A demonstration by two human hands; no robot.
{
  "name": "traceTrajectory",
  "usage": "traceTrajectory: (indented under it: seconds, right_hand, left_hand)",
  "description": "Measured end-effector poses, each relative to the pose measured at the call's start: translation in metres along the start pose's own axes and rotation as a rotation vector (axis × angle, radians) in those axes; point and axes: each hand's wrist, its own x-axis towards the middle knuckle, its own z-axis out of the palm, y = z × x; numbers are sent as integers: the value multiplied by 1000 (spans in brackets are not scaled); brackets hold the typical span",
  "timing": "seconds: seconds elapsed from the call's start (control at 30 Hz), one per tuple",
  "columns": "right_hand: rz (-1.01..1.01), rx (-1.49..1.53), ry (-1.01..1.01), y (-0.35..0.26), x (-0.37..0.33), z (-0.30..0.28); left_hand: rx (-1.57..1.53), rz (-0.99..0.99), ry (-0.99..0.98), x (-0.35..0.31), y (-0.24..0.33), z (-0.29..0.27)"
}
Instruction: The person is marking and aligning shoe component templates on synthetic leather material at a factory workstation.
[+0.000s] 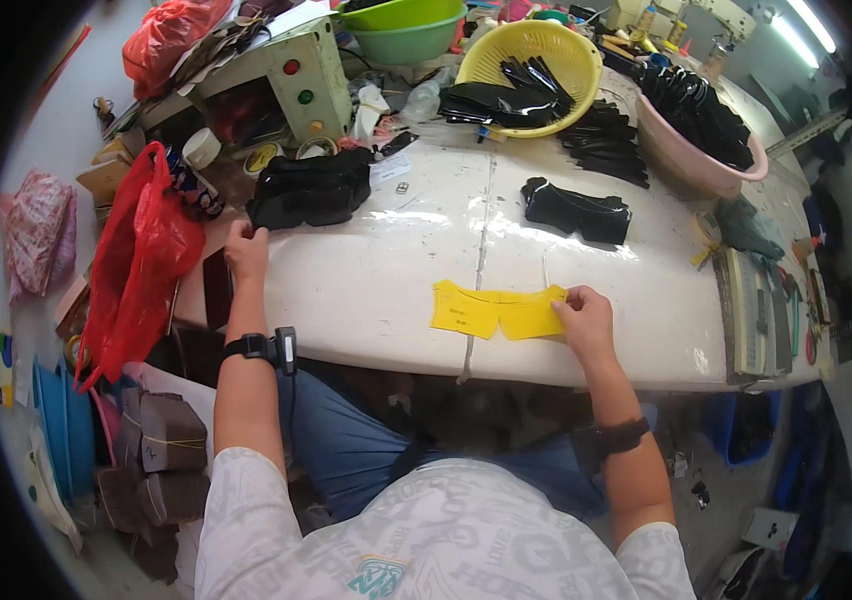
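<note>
My right hand (586, 318) pinches the right end of a yellow template (471, 311), a flat curved piece with a small notch in its lower edge. The template lies over the white table near the front edge. My left hand (247, 250) is at the table's left side with its fingers closed; what they hold, if anything, is hidden. Just beyond it sits a stack of shiny black cut pieces (311, 188). A smaller stack of similar black pieces (577, 210) lies farther right, beyond the template.
A yellow basket (586, 75) and a pink basin (661, 140) hold black pieces at the back. Loose black strips (606, 145) lie between them. A red plastic bag (141, 260) hangs at the left. Stacked boards (751, 310) stand on the right edge.
</note>
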Motion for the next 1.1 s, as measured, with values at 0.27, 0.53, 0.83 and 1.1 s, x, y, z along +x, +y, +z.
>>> traceTrajectory:
  seconds: [0.27, 0.53, 0.83, 1.1]
  right_hand:
    - [-216, -241, 51, -27, -11, 9]
    - [-344, -870, 101, -24, 9, 16]
    - [-328, -541, 59, -15, 12, 1]
    - [-68, -536, -117, -51, -10, 28]
  left_hand:
    - [-304, -60, -272, -10, 28, -28]
    - [-769, -137, -321, -36, 75, -101]
    - [-467, -385, -689, -106, 110, -95]
    - [-431, -511, -664, -103, 85, -87]
